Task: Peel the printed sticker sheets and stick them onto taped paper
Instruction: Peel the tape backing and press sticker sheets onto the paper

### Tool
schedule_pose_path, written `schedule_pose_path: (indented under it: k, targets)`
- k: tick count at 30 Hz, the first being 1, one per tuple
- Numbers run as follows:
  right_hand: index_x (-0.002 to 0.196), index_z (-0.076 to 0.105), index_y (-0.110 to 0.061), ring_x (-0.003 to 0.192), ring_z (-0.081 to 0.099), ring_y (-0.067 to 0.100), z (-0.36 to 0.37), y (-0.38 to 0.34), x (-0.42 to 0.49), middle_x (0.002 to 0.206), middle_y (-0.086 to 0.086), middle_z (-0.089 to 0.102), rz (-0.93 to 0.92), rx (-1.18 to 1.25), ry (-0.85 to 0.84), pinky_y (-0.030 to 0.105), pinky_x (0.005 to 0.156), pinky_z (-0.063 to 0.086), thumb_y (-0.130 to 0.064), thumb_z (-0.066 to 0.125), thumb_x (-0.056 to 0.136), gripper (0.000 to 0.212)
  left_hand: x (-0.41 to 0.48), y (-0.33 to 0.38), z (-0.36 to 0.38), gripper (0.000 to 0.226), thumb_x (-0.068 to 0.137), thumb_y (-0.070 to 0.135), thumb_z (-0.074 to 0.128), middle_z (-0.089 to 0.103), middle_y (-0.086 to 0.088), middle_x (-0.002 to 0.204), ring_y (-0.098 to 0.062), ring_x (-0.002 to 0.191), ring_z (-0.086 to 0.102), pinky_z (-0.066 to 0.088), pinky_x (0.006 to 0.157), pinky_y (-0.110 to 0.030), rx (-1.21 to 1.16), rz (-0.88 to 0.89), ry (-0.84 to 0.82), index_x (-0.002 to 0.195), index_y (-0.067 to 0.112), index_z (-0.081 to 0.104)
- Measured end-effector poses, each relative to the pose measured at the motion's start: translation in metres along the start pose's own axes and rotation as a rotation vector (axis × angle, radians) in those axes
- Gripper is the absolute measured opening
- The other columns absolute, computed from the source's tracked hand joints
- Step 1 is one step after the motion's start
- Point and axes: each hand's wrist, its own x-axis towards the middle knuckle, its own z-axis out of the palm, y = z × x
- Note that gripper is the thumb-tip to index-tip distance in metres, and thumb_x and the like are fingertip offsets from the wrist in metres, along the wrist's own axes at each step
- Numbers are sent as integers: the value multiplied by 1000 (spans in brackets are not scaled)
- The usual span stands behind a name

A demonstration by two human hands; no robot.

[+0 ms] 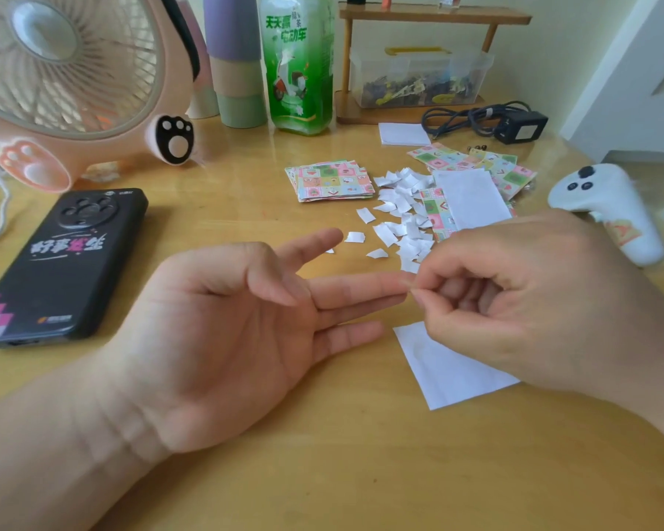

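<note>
My left hand [223,320] lies palm up over the wooden table, fingers straight and relaxed. My right hand [526,300] is curled, with thumb and forefinger pinched together at the tip of my left middle finger; whatever is between them is too small to make out. A white paper sheet [449,369] lies flat partly under my right hand. A stack of printed sticker sheets [334,182] sits further back. More printed sheets [510,166] lie to its right under a white backing sheet [472,197]. Several torn white scraps [399,208] are scattered between them.
A black phone [62,262] lies at the left in front of a pink fan [66,70]. Stacked cups [234,59], a green bottle [299,63], a wooden shelf with a plastic box [418,76], a power adapter [522,126], a white notepad [403,134] and a white controller [610,208] line the back and right.
</note>
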Motion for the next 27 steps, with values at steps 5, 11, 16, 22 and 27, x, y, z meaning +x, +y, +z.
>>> schedule_pose_path:
  k: [5, 11, 16, 22, 27]
  targets:
    - [71, 71, -20, 55, 58, 10, -1, 0, -1, 57, -12, 59, 29, 42, -40, 22, 49, 45, -14, 71, 75, 8, -1, 1, 0, 87, 84, 1, 34, 10, -45, 157, -47, 154, 5, -7, 126, -51, -20, -26, -39, 153, 40, -3]
    - [70, 71, -20, 55, 59, 8, -3, -1, -1, 56, -11, 59, 48, 82, -62, 19, 48, 45, -12, 73, 72, 9, 0, 2, 3, 88, 83, 3, 35, 11, -45, 156, -47, 153, 10, -1, 126, -51, -33, -32, -43, 152, 40, -7]
    - [70, 72, -21, 52, 58, 9, -4, -2, -3, 55, -9, 59, 85, 124, -69, 16, 48, 45, -10, 75, 71, 11, 0, 5, 8, 88, 81, 4, 39, 19, -40, 158, -44, 153, 17, 11, 126, -51, -39, -20, -35, 152, 37, -2]
    - [77, 73, -18, 36, 50, 15, -8, -9, 1, 54, 8, 66, 496, 589, -146, 24, 39, 44, -19, 84, 76, 11, -2, -7, 36, 80, 64, -4, 77, 76, -22, 103, -29, 94, 75, 61, 84, -38, 627, 266, 621, 137, 15, 49]
    - [83, 71, -10, 33, 48, 15, -12, -1, 7, 55, 12, 67, 787, 551, -500, 23, 35, 38, -16, 70, 88, 8, -5, -20, 52, 36, 75, 23, 88, 78, 6, 79, -22, 72, 72, 57, 72, -30, 1402, 179, 729, 101, 40, 70]
